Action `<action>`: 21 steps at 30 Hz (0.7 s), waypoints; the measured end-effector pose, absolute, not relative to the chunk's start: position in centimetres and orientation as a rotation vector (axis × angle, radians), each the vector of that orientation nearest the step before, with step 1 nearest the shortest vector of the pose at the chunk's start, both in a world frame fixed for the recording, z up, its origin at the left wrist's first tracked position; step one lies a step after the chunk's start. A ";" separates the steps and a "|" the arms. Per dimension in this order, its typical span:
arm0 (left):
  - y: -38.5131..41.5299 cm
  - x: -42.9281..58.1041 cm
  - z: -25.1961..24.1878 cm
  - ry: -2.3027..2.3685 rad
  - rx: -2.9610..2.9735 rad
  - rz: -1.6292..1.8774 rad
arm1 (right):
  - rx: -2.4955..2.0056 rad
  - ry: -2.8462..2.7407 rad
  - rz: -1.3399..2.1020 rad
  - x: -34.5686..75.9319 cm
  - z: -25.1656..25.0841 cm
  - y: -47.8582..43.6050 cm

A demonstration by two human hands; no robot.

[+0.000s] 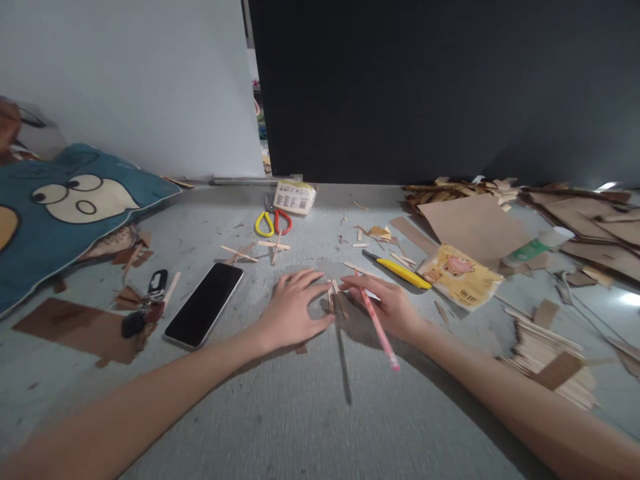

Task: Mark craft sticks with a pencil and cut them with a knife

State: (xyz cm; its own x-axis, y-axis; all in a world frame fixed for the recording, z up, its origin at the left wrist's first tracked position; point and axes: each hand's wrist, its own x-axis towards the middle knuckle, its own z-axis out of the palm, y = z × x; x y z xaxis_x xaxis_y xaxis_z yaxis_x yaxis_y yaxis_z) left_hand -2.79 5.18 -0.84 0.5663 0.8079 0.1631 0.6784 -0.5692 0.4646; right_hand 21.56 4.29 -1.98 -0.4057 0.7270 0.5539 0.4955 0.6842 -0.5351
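My right hand [395, 308] is closed around a pink pencil [379, 331], whose eraser end points towards me. Between my hands, two short wooden craft sticks [341, 301] lie side by side on the grey surface. My left hand [293, 310] rests there with its fingers spread, index finger and thumb beside the left stick [331, 299]; whether they touch it I cannot tell. Just beyond my right fingers lies another thin stick [361, 269]. Crossed craft sticks [275, 247] sit past my left hand, with a second crossed pair [241, 254] to their left.
Left of my hands lie a black phone [205, 305], keys [145, 313] and a blue cushion [75, 213]. Scissors [273, 223] and a small box [295, 198] stand behind. To the right are a yellow utility knife [403, 272], a yellow packet [463, 277], cardboard [475, 223] and stacked sticks [543, 353].
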 end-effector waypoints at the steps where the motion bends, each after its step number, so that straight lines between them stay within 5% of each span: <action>1: 5.2 -2.8 -0.8 1.209 2.450 0.512 | -0.945 -2.068 0.387 21.6 -1.9 4.2; 6: 5.1 -2.7 -0.5 1.203 2.437 0.489 | -0.947 -1.945 0.528 21.3 -2.1 4.1; 12: 5.1 -2.6 -0.7 1.207 2.460 0.500 | -0.989 -1.805 1.092 20.4 -2.1 4.3; 21: 5.2 -2.6 -0.9 1.186 2.433 0.561 | -1.098 -1.754 1.058 20.4 -1.9 4.8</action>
